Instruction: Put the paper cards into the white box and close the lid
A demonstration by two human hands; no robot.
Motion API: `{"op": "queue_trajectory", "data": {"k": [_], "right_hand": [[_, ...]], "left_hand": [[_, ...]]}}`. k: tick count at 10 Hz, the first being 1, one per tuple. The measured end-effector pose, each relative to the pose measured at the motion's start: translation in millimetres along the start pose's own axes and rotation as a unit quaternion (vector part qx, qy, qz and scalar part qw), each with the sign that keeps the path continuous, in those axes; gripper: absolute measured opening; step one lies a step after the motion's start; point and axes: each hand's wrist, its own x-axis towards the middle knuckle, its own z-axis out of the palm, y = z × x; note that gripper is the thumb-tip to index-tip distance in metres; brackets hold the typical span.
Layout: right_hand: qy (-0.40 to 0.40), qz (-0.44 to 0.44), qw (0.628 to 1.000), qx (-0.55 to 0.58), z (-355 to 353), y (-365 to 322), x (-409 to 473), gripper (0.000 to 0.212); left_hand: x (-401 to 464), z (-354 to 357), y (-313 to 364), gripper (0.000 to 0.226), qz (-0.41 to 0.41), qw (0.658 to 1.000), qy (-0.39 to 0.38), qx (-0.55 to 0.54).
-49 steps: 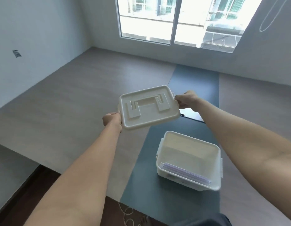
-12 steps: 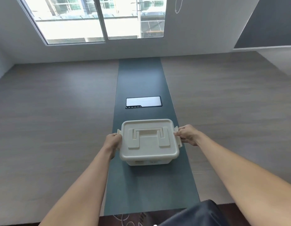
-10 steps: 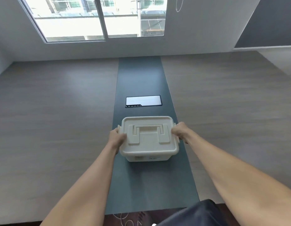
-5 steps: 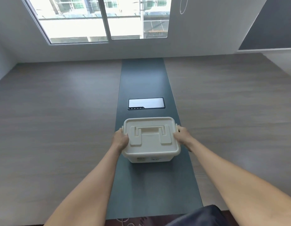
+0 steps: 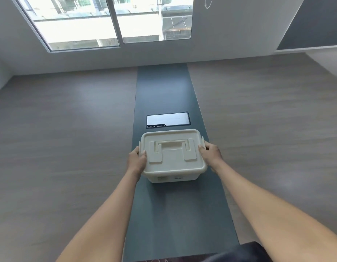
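Note:
The white box (image 5: pixel 171 177) stands on the dark strip in the middle of the table, with its lid (image 5: pixel 172 155) on top and the flat carry handle folded down. My left hand (image 5: pixel 136 160) presses against the box's left side at the latch, thumb on the lid's edge. On the opposite side my right hand (image 5: pixel 210 153) grips the right latch in the same way. The paper cards are hidden inside the box.
A dark central strip (image 5: pixel 173 214) runs down the grey wood table (image 5: pixel 69 148) toward the window. A rectangular glossy panel (image 5: pixel 167 119) is set into the strip just behind the box. The table's near edge lies at the bottom of the view.
The lid, held in the air over the open box earlier, now sits on the box. Both hands have closed in from the lid's ends onto the side latches.

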Motion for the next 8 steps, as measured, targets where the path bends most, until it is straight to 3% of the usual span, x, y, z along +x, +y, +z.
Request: {"op": "queue_trajectory", "data": {"k": [4, 5, 6, 8], "right_hand": [[0.014, 0.008, 1.000, -0.024, 12, -24, 62, 0.026], [0.008, 0.006, 0.996, -0.092, 10, -26, 64, 0.036], [0.023, -0.010, 0.988, -0.151, 10, -16, 52, 0.061], [0.119, -0.041, 0.984, -0.123, 8, 44, -2, 0.061]], "left_hand": [[51, 8, 30, 0.018, -0.005, 1.000, -0.013, -0.016], [50, 4, 31, 0.018, 0.026, 0.999, 0.001, 0.024], [33, 5, 27, 0.035, 0.070, 0.994, 0.054, 0.060], [-36, 17, -15, 0.065, 0.065, 0.986, 0.137, 0.073]]}}
